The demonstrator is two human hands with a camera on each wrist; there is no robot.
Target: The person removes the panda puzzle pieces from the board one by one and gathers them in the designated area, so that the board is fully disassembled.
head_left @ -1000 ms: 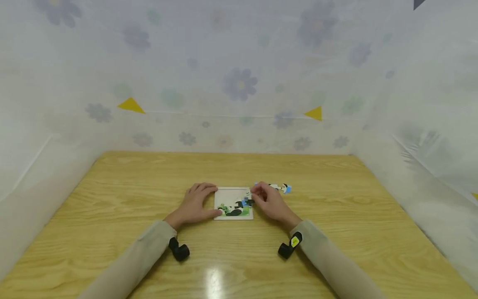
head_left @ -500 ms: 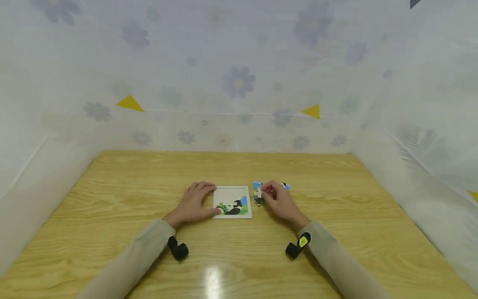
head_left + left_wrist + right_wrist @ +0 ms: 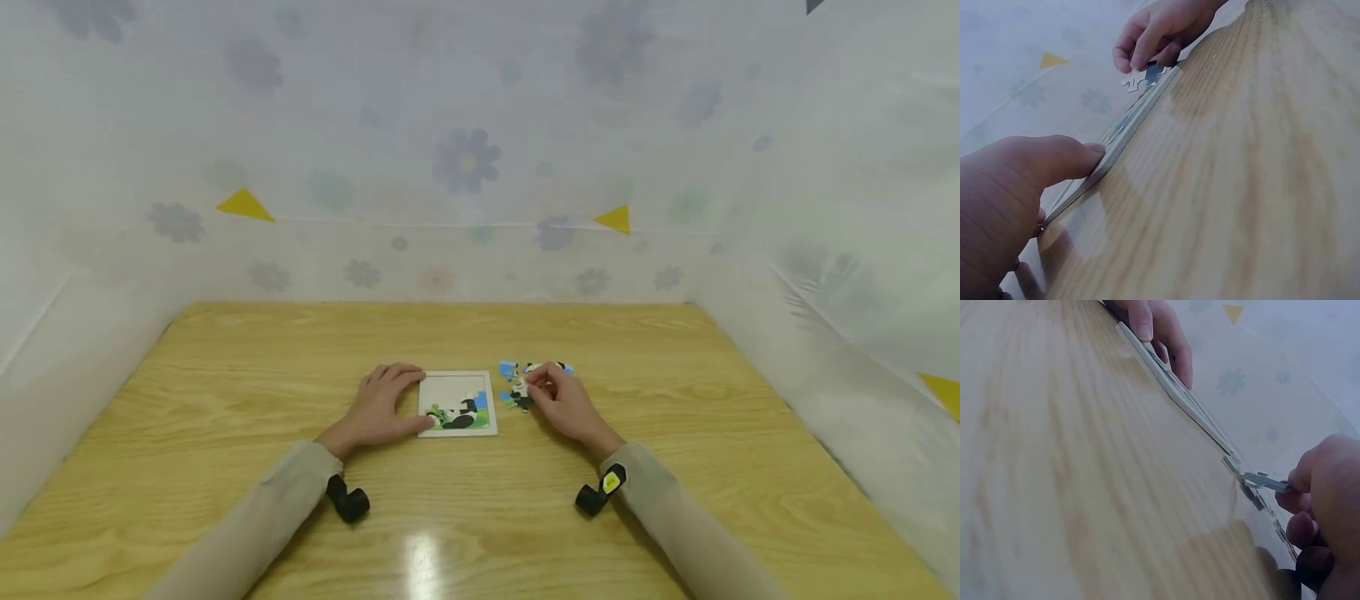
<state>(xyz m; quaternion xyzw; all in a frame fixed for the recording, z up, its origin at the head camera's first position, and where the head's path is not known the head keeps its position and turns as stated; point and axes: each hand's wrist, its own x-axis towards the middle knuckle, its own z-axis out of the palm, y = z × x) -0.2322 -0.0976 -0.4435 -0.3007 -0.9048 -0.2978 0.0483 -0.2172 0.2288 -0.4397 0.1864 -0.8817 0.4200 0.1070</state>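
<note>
A square white puzzle tray (image 3: 450, 383) lies flat, its lower part filled with green, black, white and blue panda pieces. My left hand (image 3: 381, 408) holds the tray's left side, thumb on the near-left corner and fingertips at the far-left corner. Just right of the tray, my right hand (image 3: 566, 404) pinches a jigsaw piece (image 3: 1266, 482) between thumb and fingers. That piece is tilted, slightly above other loose pieces (image 3: 1252, 495) on the table. A blue piece (image 3: 507, 368) lies beyond it; the right hand partly hides a panda-face piece (image 3: 534, 367).
The wooden table (image 3: 450, 517) runs back to a pale flowered curtain (image 3: 465, 250), with similar sheeting at both sides. Yellow triangles (image 3: 243, 206) mark the curtain. Black wrist cameras (image 3: 348, 502) sit on both cuffs.
My right hand has moved right, off the tray's right edge, to the loose pieces with a piece in its fingers. My left hand stays on the tray. The head view has turned slightly right.
</note>
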